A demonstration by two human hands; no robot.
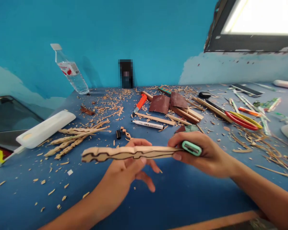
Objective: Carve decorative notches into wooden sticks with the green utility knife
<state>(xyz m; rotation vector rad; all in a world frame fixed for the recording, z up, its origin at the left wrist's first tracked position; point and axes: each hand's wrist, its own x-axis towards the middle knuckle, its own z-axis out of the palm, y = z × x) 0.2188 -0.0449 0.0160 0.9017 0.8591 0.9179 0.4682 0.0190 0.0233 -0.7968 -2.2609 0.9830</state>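
Carved stick: pale wood, dark outline along its wavy edge; held up roughly level above the table, left tip free, right end at the other hand.
Left hand: pinching stick near mid-length, thumb on near side, index finger behind; lower fingers spread loosely.
Right hand: closed around mint-green cutter; thumb and forefinger at stick's right end. Blade contact: can't tell.
Blue table: bare strip below and between hands, widest room here; lower left open apart from scattered chips.
Front edge: brown band at bottom right, below right forearm.
Left edge: slants down to lower left; white long-bodied object lies along it, thin end sticking out past.
Back edge: meets blue wall; tilted water bottle near back left corner.
Left of stick: bundle of carved pieces, well short of hand.
Behind hands: tight; black cap, white marker, orange-handled cutter, brown sandpaper.
Right side: cluttered; red-and-yellow-handled tool, curled shavings beyond right wrist.
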